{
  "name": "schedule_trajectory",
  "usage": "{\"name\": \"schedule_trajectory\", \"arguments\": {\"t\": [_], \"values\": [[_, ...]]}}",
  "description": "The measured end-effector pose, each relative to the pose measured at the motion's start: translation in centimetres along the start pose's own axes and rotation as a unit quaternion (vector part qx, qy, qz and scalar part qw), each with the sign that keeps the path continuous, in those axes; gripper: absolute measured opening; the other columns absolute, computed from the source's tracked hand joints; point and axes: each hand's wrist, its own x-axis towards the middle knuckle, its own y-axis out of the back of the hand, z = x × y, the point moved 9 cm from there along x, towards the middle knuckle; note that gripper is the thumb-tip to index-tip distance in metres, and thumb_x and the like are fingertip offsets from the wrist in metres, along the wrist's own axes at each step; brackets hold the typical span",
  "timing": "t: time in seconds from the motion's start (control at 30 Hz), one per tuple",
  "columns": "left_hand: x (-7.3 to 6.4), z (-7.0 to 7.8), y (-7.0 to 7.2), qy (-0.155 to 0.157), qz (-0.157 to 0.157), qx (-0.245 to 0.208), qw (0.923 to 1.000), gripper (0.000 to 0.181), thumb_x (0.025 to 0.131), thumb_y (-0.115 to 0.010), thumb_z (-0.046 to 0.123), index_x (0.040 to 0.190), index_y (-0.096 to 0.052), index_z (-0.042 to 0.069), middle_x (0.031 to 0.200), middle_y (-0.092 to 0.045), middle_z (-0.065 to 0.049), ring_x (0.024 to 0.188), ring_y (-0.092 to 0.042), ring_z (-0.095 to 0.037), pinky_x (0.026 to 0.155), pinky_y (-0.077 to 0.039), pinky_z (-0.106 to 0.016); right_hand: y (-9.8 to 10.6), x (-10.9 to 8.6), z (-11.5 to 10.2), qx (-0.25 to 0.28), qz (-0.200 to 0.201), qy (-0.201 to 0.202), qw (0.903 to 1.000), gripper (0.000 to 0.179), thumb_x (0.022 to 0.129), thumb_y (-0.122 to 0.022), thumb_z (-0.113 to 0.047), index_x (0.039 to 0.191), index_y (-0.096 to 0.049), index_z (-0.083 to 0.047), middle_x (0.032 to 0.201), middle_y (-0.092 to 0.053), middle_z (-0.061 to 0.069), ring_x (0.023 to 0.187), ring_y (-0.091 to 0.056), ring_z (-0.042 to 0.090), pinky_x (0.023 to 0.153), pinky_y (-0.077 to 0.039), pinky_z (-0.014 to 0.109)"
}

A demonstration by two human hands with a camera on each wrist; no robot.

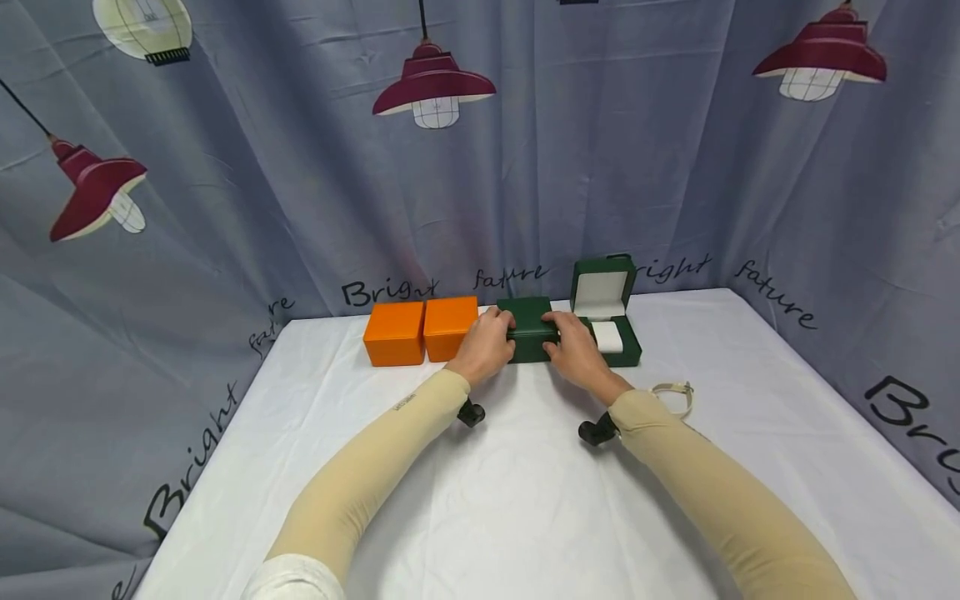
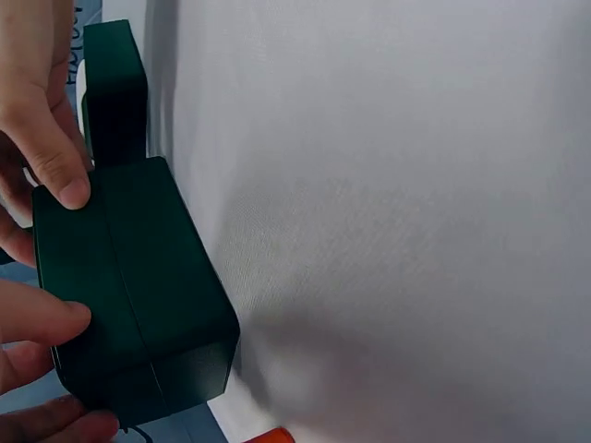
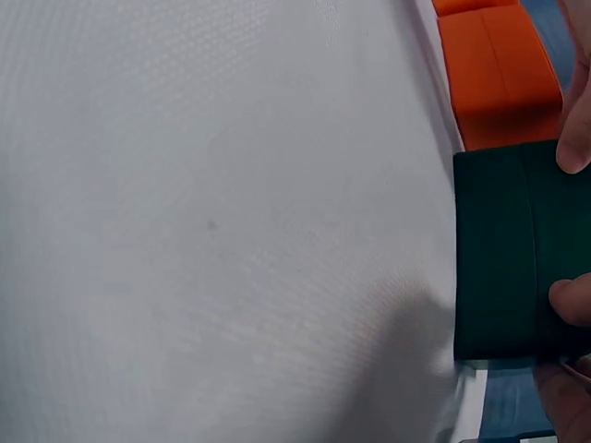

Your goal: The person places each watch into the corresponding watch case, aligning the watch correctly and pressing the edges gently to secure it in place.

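Observation:
A closed dark green box (image 1: 529, 310) stands toward the back of the white table, held by both hands. My left hand (image 1: 485, 343) grips its left side; in the left wrist view, the left thumb (image 2: 66, 321) presses the front face while other fingers curl round the end. My right hand (image 1: 577, 348) grips the right side, its thumb (image 3: 574, 301) on the front near the lid seam. Right beside it stands a second green box (image 1: 628, 343), lid raised, with a white cushion (image 1: 607, 337) inside. The closed box hides part of this one in the left wrist view.
Two closed orange boxes (image 1: 395, 333) stand side by side left of the green box. A pale watch or strap loop (image 1: 684, 388) lies on the table beside my right forearm. Behind the table's back edge hangs a grey-blue curtain (image 1: 600, 167) printed with lamps.

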Motion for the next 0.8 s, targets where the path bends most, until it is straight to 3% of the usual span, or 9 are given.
{"name": "schedule_trajectory", "arguments": {"t": [0.27,0.8], "values": [[0.0,0.3,0.9,-0.032,0.025,0.150,0.9878,0.029,0.093,-0.073,0.029,0.117,-0.068,0.015,0.116,-0.067,-0.006,0.105,-0.059,-0.024,0.094,-0.046,-0.042,-0.5,0.7,-0.6,-0.014,-0.025,-0.007,0.9996,0.047,0.095,-0.066,-0.005,0.140,-0.049,-0.004,0.143,-0.048,0.023,0.126,-0.054,0.039,0.100,-0.050,0.052],[-0.2,-1.5,1.7,-0.022,0.024,0.170,0.9849,0.030,0.092,-0.074,0.031,0.118,-0.068,0.017,0.116,-0.068,-0.004,0.106,-0.058,-0.025,0.095,-0.043,-0.046,-1.8,2.0,-2.1,-0.023,-0.051,-0.015,0.9983,0.045,0.095,-0.068,-0.005,0.136,-0.051,-0.004,0.141,-0.049,0.022,0.128,-0.053,0.038,0.105,-0.047,0.051]]}}
